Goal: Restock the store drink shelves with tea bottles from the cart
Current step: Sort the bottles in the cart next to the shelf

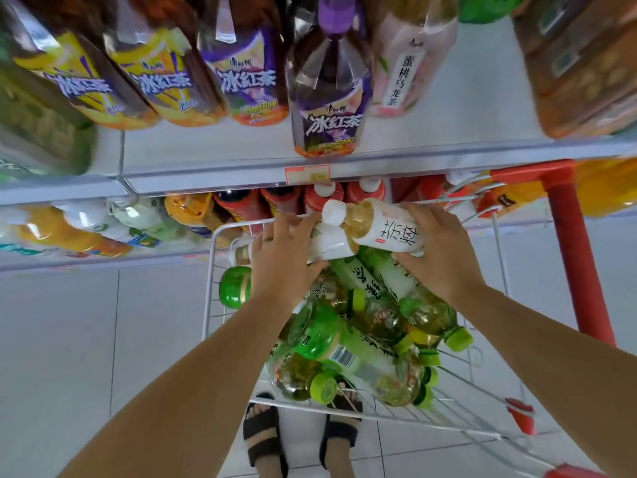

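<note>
Two hands work over the white wire cart basket (209,270). Right hand (437,250): grip clamped on a white-capped, white-labelled plastic tea bottle (379,225), held sideways just above the basket's far end. Left hand (282,260): grip curled round a second white-labelled bottle (331,241), probably resting on the green-capped bottles (358,353) heaped in the basket. White store shelf (206,146) beyond.

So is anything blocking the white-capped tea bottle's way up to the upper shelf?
Nothing visible does. The right hand grips the white-capped tea bottle above the cart, and the upper shelf shows bare space right of the pink oolong bottle.
</note>
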`<state>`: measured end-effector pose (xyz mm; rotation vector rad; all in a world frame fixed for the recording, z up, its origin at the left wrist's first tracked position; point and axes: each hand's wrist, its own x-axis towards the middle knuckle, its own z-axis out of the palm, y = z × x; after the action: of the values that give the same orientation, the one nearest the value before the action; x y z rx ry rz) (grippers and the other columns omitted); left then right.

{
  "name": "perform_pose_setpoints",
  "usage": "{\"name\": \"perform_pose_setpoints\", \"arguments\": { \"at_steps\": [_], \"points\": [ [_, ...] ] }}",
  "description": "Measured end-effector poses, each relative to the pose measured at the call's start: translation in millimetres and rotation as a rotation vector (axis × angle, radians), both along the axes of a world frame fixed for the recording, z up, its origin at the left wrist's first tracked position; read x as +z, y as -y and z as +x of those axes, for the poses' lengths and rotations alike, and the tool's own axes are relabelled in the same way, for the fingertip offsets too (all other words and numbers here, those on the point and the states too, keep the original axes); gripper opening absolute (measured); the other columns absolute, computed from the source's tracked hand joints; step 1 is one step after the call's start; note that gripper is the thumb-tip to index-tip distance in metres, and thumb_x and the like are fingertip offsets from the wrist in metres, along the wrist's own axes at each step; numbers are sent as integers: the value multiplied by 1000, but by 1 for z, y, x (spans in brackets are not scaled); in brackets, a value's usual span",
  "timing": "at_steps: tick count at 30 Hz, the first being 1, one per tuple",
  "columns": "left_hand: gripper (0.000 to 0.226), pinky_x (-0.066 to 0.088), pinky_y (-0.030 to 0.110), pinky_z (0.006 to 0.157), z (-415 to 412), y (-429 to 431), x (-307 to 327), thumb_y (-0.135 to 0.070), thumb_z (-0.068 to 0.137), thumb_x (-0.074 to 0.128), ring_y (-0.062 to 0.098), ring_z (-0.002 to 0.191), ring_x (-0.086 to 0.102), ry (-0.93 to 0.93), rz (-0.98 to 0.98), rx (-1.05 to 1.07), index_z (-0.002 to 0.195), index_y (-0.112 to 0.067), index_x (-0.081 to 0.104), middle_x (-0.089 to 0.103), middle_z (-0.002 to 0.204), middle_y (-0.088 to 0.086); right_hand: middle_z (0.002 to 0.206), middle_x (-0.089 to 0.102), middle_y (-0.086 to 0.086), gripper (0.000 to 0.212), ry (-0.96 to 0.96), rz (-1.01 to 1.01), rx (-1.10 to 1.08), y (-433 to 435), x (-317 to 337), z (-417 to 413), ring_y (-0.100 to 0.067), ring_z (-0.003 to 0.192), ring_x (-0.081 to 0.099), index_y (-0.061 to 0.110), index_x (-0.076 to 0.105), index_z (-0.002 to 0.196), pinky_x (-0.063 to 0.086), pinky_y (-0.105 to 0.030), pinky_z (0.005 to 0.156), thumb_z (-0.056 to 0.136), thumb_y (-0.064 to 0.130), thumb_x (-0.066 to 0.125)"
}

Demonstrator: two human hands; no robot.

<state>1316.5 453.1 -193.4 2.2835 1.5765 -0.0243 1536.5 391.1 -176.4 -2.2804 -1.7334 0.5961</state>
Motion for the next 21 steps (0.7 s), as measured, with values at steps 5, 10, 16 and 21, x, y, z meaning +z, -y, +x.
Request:
{"name": "perform_pose_setpoints", "arguments": {
  "at_steps": [5, 10, 16, 21],
  "points": [
    [76, 47, 49, 92, -11, -4, 2, -37, 64, 82, 31, 109, 60, 48, 103, -259, 132, -21, 52, 60, 124, 5, 120, 53, -1, 76, -4, -47, -59, 7, 24, 2, -24, 111, 47, 26, 45, 133, 40, -32, 81, 66, 34, 80],
    [79, 52, 46, 83, -32, -2, 26, -23, 53, 90, 32, 101, 64, 271, 51, -334, 123, -13, 55, 65, 116, 10, 107, 57, 4, 75, -74, -154, -174, 8, 61, 0, -19, 100, 55, 30, 48, 128, 50, -35, 80, 62, 49, 78],
    [82, 50, 42, 88, -74, 17, 50, -14, 59, 87, 28, 116, 47, 329, -83, -424, 126, -22, 41, 56, 128, 6, 96, 66, 5, 53, -375, -356, -215, 15, 73, -34, -12, 79, 63, 27, 61, 109, 47, -26, 63, 65, 52, 76],
    [76, 32, 33, 102, -80, 27, 47, 11, 73, 63, 28, 126, 38, 314, -169, -375, 140, -20, 44, 45, 138, 5, 86, 68, 4, 43, -405, -434, -192, 23, 61, -71, -14, 76, 65, 26, 64, 97, 54, -32, 69, 65, 52, 76]
  ]
}}
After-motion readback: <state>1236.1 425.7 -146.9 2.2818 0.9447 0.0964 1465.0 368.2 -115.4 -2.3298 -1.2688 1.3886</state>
